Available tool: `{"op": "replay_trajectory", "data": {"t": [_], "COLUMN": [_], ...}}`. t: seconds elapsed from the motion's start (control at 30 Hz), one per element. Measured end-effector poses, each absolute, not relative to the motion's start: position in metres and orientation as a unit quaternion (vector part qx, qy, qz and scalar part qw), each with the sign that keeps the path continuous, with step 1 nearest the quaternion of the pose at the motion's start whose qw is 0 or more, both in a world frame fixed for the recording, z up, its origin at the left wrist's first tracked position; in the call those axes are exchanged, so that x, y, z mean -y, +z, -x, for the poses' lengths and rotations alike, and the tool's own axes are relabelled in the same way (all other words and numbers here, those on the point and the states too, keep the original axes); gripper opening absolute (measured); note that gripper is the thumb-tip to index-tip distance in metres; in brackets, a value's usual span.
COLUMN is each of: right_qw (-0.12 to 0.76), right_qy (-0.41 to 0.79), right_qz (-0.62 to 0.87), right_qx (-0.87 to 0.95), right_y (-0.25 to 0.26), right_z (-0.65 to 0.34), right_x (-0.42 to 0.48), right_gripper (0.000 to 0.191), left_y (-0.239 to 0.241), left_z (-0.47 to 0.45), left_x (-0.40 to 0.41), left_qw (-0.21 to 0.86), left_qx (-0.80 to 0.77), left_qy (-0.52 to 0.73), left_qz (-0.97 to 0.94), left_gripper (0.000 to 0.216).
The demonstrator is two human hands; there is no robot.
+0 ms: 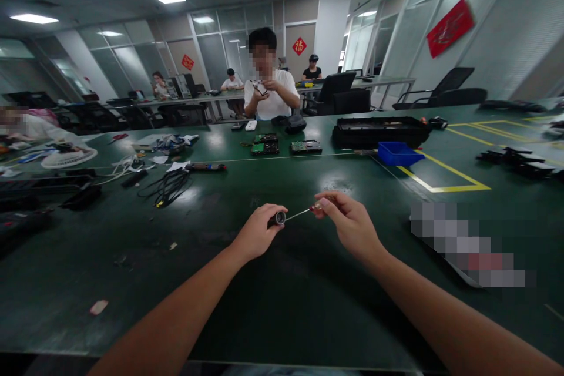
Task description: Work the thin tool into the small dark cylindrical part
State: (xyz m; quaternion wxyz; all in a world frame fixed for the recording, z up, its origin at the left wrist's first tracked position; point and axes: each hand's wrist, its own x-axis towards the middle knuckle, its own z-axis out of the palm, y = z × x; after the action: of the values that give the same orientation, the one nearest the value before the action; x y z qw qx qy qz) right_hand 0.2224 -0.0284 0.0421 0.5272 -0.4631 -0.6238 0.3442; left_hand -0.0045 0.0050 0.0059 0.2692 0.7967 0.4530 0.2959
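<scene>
Above the middle of the green table, my left hand is closed around a small dark cylindrical part whose round open end, with a light rim, faces me. A screwdriver is pinched in the fingers of my right hand. Its thin metal shaft slopes down to the left, and the tip ends at the rim of the cylindrical part. Whether the tip is inside or just touching the edge, I cannot tell. The handle is partly hidden by my fingers and looks clear with red.
A blue bin stands before a long black housing. Green circuit boards and a hard drive lie ahead. Coiled black cable is at left; a blurred-out object lies right. A person sits opposite, hands raised.
</scene>
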Motion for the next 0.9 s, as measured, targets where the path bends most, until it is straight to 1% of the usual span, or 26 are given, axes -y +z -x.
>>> {"op": "replay_trajectory", "data": {"t": [0.13,0.27,0.53,0.67,0.83,0.9], "right_qw": [0.527,0.512,0.514,0.496,0.444,0.438], "right_qy": [0.349,0.340,0.316,0.279,0.187,0.172], "right_qz": [0.466,0.481,0.498,0.518,0.568,0.567], "right_qx": [0.619,0.625,0.623,0.638,0.667,0.676], "right_y": [0.0412,0.0402,0.0365,0.0386,0.0427,0.0436], "right_z": [-0.2219,-0.2204,-0.2204,-0.2215,-0.2231,-0.2232], "right_x": [0.0285,0.0299,0.0263,0.0277,0.0314,0.0327], "right_gripper": [0.027,0.028,0.028,0.029,0.036,0.035], "left_y": [0.0071,0.0087,0.0088,0.0100,0.0102,0.0097], "left_z": [0.0032,0.0020,0.0021,0.0021,0.0034,0.0038], "left_x": [-0.0053,-0.0041,-0.0029,-0.0029,-0.0022,-0.0020], "left_qw": [0.277,0.273,0.262,0.263,0.261,0.261], "left_qx": [-0.467,-0.464,-0.442,-0.443,-0.439,-0.438], "left_qy": [0.317,0.318,0.316,0.317,0.310,0.310], "left_qz": [-0.778,-0.780,-0.798,-0.796,-0.802,-0.803], "left_gripper": [0.042,0.035,0.033,0.034,0.036,0.036]}}
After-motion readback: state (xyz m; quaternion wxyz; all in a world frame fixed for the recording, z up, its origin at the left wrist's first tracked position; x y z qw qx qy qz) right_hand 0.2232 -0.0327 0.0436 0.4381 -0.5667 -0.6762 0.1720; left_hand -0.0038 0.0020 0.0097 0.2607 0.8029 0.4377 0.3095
